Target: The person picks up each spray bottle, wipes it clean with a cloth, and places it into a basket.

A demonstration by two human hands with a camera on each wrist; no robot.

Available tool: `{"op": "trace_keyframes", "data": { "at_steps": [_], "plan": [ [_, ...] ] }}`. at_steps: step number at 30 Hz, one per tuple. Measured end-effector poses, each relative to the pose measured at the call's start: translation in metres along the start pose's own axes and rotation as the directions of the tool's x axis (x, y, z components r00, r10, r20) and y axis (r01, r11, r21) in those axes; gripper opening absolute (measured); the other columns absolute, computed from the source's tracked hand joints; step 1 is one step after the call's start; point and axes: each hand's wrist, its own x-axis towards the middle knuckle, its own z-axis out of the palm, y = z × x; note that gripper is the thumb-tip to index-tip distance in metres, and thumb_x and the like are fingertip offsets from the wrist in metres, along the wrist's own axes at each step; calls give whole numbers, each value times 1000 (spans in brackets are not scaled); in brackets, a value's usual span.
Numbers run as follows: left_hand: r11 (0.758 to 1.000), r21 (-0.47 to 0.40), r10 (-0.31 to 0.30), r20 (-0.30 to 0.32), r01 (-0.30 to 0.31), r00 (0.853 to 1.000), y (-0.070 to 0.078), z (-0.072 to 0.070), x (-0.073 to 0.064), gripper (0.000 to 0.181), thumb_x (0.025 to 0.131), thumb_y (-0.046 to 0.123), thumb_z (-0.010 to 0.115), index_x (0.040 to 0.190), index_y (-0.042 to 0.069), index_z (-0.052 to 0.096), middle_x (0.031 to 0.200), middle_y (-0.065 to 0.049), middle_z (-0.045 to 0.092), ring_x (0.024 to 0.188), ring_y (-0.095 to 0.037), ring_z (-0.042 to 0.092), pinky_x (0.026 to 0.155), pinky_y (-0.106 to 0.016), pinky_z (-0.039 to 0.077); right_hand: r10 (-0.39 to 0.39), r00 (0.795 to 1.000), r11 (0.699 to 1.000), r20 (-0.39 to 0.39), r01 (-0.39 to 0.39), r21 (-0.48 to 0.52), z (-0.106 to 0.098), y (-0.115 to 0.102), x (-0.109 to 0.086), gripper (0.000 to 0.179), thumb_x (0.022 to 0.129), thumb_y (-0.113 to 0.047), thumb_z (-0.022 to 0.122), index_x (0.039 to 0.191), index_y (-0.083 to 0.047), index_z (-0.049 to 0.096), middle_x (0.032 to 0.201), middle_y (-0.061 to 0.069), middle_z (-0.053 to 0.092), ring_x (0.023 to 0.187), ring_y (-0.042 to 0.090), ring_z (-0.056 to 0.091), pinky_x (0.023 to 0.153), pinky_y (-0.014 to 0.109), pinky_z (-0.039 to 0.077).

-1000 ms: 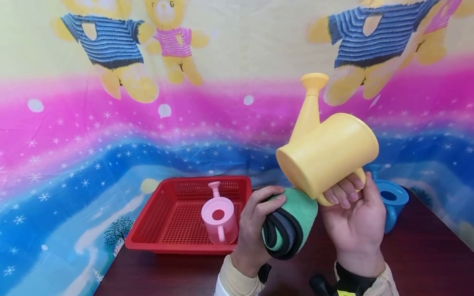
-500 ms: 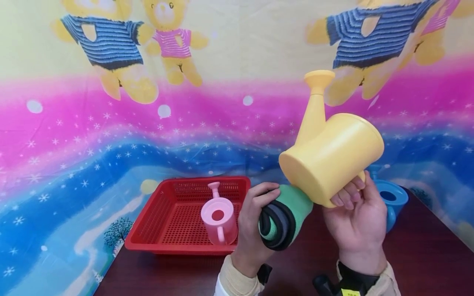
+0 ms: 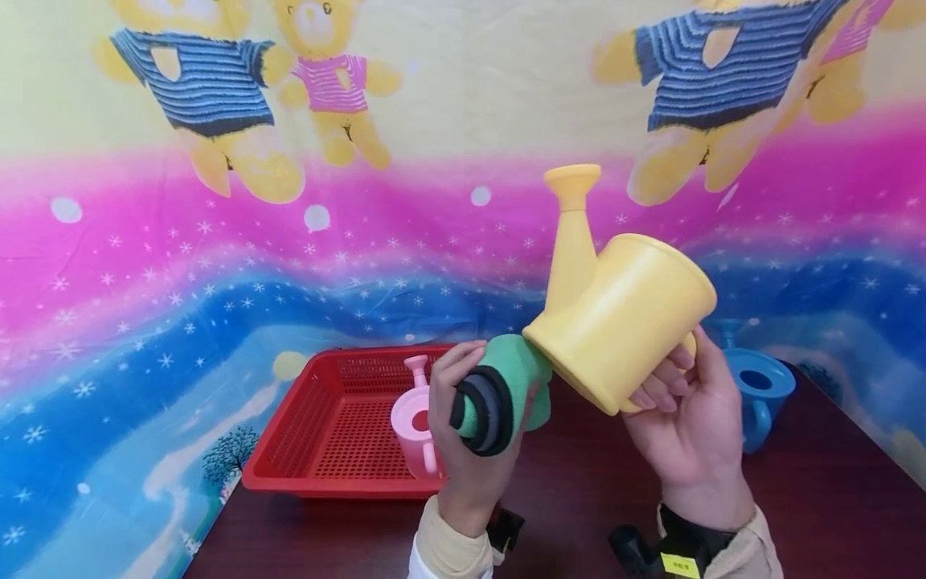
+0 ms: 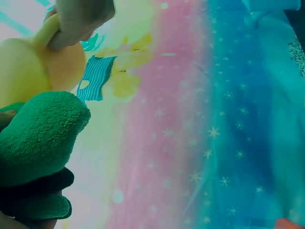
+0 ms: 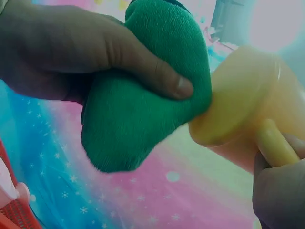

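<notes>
Green cloth [image 3: 522, 371], gripped by the left hand [image 3: 463, 465] below frame centre, touches a yellow watering can [image 3: 628, 318]; the right hand [image 3: 687, 430] grips its handle [image 5: 274, 144], ideally firmly against wiping pressure.

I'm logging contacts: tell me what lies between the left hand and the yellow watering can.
A green cloth, held in the left hand, lies there against the base of the yellow watering can; the right wrist view shows it.
</notes>
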Motion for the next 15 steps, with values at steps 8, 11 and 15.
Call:
{"op": "trace_keyframes", "data": {
  "at_steps": [8, 11, 15],
  "plan": [
    [997, -81, 14, -27, -16, 1000, 4, -3, 2, 59, 87, 11, 85, 130, -10, 50, 127, -24, 59, 123, -30, 62, 100, -33, 60, 43, 998, 999, -55, -42, 12, -4, -1, -1, 52, 116, -43, 17, 94, -2, 42, 78, 2, 26, 65, 15, 22, 68, 30, 20],
    [992, -118, 34, -21, -36, 999, 7, -2, 1, 60, 89, 13, 84, 131, -10, 48, 128, -25, 58, 124, -29, 62, 100, -33, 61, 49, 997, 999, -54, -50, -5, -6, -2, 0, 51, 116, -42, 17, 95, -3, 42, 78, 2, 25, 65, 15, 22, 69, 31, 21],
    [986, -149, 72, 6, -71, 997, 7, 1, 0, 56, 90, 13, 82, 130, -10, 50, 127, -26, 57, 122, -31, 63, 101, -33, 60, 40, 996, 998, -76, -43, -36, -7, -4, 0, 52, 116, -43, 18, 96, -3, 45, 77, 2, 28, 65, 16, 23, 69, 31, 23]
  ]
}}
